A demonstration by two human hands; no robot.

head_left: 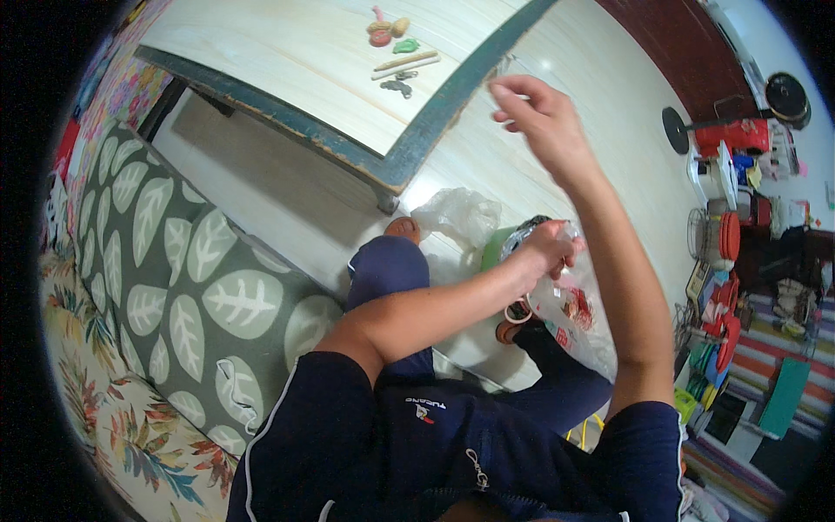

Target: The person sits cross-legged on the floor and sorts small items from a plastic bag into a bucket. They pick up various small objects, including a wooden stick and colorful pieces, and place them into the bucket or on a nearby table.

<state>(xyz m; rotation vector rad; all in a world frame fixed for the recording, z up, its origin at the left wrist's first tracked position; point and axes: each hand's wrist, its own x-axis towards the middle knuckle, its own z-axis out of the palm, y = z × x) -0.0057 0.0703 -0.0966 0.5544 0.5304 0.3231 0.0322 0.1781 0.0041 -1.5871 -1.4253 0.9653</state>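
Hovering just beside the table (pixel 287 61), your right hand (pixel 546 122) is curling its fingers loosely with the thumb close to them; I cannot tell whether they are pinching anything thin. Your left hand (pixel 550 248) is bending its fingers over the green bucket (pixel 496 250) and the clear bag (pixel 596 339) beside it, but I cannot tell whether they are clamping on the plastic or only touching it. The bag is lying by your leg with reddish pieces inside. Thin plastic is probably clinging and tearing easily, so you are likely working best by pinching it lightly, steadying the bucket and keeping your sleeves well away. Farther out, a crumpled bag (pixel 461 216) is lying on the floor, while a green lump (pixel 406 46), a red lump (pixel 380 38) and two pale sticks (pixel 406 66) are resting on the tabletop. Your left hand is hiding part of the bucket's mouth, your right forearm is covering part of the clear bag, and the table's far end is running out of view.
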